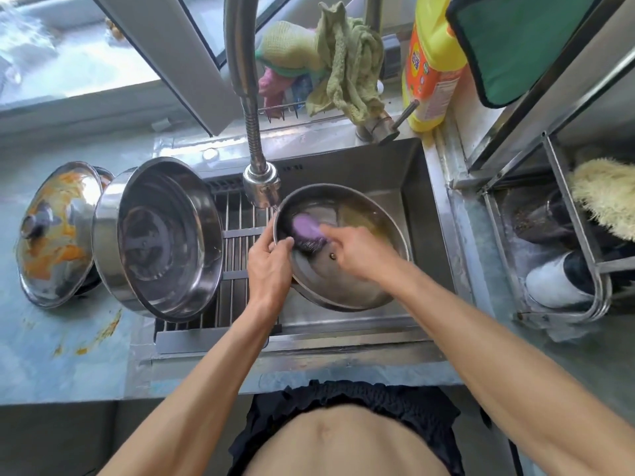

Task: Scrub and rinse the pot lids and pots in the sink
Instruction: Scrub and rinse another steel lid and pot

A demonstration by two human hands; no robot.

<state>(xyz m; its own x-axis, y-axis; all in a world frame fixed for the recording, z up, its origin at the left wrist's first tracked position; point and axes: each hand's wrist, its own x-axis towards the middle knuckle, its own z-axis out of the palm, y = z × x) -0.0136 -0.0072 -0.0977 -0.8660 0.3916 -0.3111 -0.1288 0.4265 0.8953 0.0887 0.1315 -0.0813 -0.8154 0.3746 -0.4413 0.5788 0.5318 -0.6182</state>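
Over the steel sink (415, 187) I hold a round steel pot lid (360, 214) with its inner side up. My left hand (269, 266) grips the lid's left rim. My right hand (357, 250) holds a purple scrub brush (305, 231) against the lid's inside. The faucet head (261, 187) hangs just above the lid's left edge. A large steel pot (161, 238) leans on its side on the drying rack (237, 269) to the left. A second lid (55, 231), smeared with orange residue, lies on the counter at far left.
A yellow detergent bottle (429, 63) and green cloths (343, 63) stand behind the sink. A wire rack (584, 242) on the right holds a brush and cups. Orange smears (103, 334) mark the blue counter on the left.
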